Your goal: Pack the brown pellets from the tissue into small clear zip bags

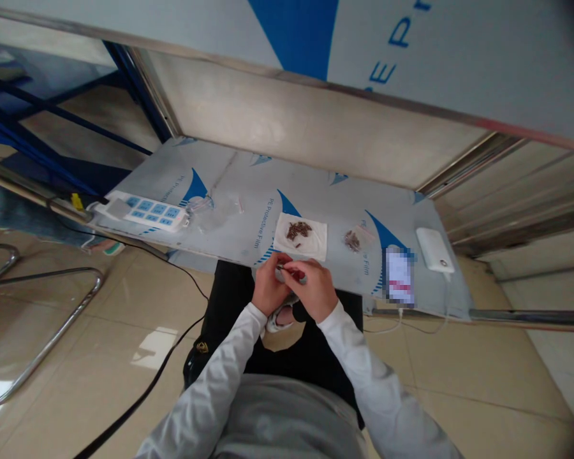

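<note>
My left hand (271, 285) and my right hand (314, 286) meet at the table's front edge, fingertips pinched together. Between them is a small dark piece (280, 267), too small to make out and partly hidden by the fingers. Just beyond lies a white square of paper or cloth (319, 241) bearing a heap of small brown pieces (298, 233). To its right sits a small clear zip bag (363, 233) with similar brown bits (352, 241) in or on it.
A white power strip (153, 213) and clear plastic bags (217, 213) lie on the film-covered table (249, 178) at left. A phone (398, 277) and a white power bank (433, 250) with cables are at right. An upper shelf (210, 32) overhangs the back. A metal chair frame (88, 306) stands at left.
</note>
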Demonstrator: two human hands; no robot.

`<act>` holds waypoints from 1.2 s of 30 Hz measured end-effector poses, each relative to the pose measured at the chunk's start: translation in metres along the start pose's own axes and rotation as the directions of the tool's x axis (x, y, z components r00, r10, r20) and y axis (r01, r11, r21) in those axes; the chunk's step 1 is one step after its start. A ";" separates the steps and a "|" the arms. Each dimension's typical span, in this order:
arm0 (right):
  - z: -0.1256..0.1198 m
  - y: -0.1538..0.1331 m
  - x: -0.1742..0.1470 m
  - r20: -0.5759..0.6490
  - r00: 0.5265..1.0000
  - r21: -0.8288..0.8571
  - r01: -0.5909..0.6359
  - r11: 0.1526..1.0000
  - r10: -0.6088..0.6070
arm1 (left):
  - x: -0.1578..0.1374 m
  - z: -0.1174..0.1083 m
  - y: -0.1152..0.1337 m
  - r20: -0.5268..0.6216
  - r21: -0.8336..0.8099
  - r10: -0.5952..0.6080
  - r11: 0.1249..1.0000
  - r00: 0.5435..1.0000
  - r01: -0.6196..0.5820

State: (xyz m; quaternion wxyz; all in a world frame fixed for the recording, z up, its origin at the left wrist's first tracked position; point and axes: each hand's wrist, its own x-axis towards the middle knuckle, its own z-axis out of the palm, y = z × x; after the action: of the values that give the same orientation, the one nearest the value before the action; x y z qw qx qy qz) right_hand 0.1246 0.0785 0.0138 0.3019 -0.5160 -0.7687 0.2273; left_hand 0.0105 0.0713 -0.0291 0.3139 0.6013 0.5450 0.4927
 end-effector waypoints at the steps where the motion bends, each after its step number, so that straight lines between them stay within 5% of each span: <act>1: -0.001 0.000 -0.001 0.019 0.999 -0.020 0.029 0.999 -0.028 | -0.001 -0.001 0.000 0.000 -0.001 0.004 1.000 1.000 -0.004; 7: 0.000 0.031 0.011 -0.009 0.999 0.108 0.049 0.993 -0.049 | -0.003 -0.007 -0.006 -0.046 0.036 0.012 0.999 0.999 -0.010; 9: 0.005 0.058 0.026 -0.046 0.998 0.012 -0.042 0.999 0.043 | -0.003 -0.009 -0.007 -0.070 0.043 0.006 0.999 0.998 -0.003; 13: 0.021 0.108 0.056 0.081 0.990 -0.197 -0.098 0.976 0.115 | -0.002 -0.011 -0.006 -0.086 0.044 -0.009 0.999 0.996 0.013; 18: 0.034 0.124 0.069 0.106 0.988 -0.221 -0.089 0.971 0.115 | -0.003 -0.012 -0.004 -0.088 0.043 -0.015 0.999 0.996 0.019; 23: 0.025 0.105 0.066 0.080 0.991 -0.176 -0.093 0.980 0.108 | -0.002 -0.010 -0.006 -0.084 0.042 -0.006 0.999 0.996 0.009; 29: -0.005 0.025 0.020 -0.054 0.998 0.135 -0.020 0.991 0.028 | -0.001 -0.008 -0.002 -0.040 0.031 -0.011 0.999 0.999 0.012; 32: -0.013 -0.002 0.002 -0.027 0.999 0.182 0.028 0.983 -0.023 | 0.000 -0.008 0.005 -0.013 0.036 -0.019 0.999 1.000 0.020; 36: -0.016 -0.004 -0.001 0.043 0.998 0.129 0.043 0.991 -0.049 | 0.003 -0.009 0.014 0.033 0.043 0.010 0.999 0.999 -0.011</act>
State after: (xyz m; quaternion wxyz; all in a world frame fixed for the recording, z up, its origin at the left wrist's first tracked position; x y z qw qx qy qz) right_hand 0.1336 0.0769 0.0277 0.3220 -0.4723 -0.7709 0.2810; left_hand 0.0069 0.0695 -0.0130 0.3070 0.6188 0.5473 0.4725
